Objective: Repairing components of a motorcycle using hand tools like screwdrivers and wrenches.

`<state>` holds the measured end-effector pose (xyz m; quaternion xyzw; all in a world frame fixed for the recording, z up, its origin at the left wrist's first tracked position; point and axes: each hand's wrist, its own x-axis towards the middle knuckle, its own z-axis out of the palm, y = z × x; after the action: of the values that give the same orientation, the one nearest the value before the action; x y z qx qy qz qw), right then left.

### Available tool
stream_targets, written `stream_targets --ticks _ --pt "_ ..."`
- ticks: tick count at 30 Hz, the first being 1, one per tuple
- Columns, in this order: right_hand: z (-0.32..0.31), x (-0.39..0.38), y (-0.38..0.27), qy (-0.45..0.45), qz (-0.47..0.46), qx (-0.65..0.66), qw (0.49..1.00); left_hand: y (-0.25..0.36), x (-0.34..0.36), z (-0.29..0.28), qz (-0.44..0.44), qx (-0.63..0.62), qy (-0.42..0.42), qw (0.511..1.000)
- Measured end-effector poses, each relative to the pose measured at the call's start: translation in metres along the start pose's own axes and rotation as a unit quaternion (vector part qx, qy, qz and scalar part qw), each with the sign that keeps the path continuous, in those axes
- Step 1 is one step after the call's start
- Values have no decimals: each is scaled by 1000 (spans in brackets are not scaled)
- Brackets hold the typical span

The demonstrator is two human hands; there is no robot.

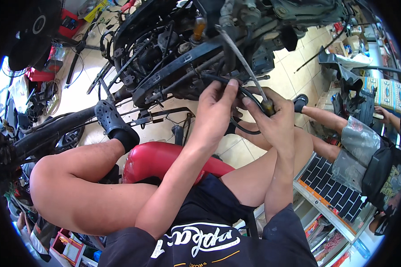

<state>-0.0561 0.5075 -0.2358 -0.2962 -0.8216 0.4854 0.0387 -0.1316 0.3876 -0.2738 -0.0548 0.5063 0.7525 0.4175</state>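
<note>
Your left hand (218, 95) pinches a thin black cable (247, 92) just below the dark frame (178, 66). Your right hand (272, 111) cradles a screwdriver (243, 60) by its handle, shaft slanting up across the frame's near side; whether those fingertips also touch the cable, you can't tell from here. With that hand busy with the tool, the handle could roll loose and drop to the tiled floor (289, 66) beneath the frame. A swing of the bare shaft could knock the amber part (199, 29) on the frame's upper side or scrape nearby wiring. The cable's slack loop hangs below the frame, so a tug could kink it. To the frame's right, a co-worker's leg (325, 120) leaves limited elbow room.
</note>
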Motion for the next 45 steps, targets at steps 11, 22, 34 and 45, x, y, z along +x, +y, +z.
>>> stream_targets --ticks 11,22,34,45 --pt "-6 27 -16 -48 -54 -69 995 8 -11 -26 3 -32 17 999" --pt "14 42 -26 -84 -118 -114 983 -2 -8 -70 297 286 225 883" --pt "12 72 -70 -161 -300 -315 886 49 -8 -180 204 244 340 885" --pt "36 70 -63 -143 -321 -312 883 50 2 -174 327 397 163 842"
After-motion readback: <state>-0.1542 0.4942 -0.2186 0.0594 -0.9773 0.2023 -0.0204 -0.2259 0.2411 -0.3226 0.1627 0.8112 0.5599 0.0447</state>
